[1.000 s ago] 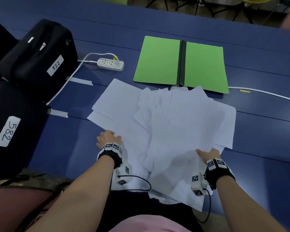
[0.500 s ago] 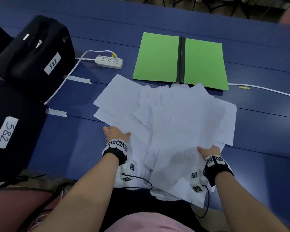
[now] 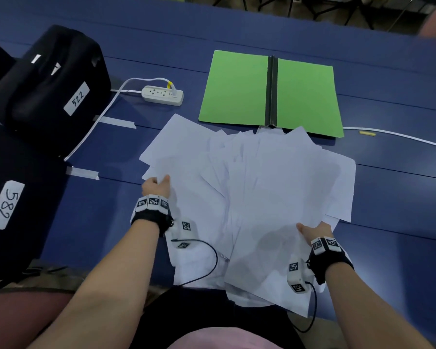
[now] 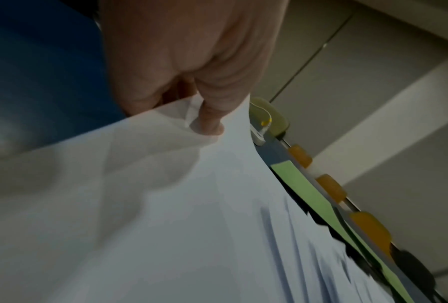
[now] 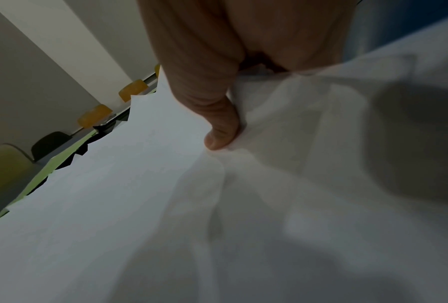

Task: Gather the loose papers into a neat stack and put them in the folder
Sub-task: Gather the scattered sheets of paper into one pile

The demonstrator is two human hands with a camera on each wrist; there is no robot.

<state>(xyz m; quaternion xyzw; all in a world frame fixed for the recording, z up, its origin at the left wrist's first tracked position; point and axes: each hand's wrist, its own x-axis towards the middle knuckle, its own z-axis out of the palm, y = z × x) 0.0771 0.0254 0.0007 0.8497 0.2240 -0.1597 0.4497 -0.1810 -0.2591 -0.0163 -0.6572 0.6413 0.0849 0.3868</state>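
1. Gripping the left edge of the fanned papers [image 3: 262,187] with the left hand [image 3: 156,186], thumb on top.
2. Pinching their near right edge with the right hand [image 3: 314,230].
3. Spread across the blue table [image 3: 98,222], far corners overlapping the open green folder [image 3: 237,89].

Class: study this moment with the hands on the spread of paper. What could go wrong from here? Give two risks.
1. The loose white paper sheets lie fanned, some overhanging the blue table's near edge; squeezing them together could drop some.
2. The left hand and right hand pinch only the outer edges, so sheets may crease or slip.
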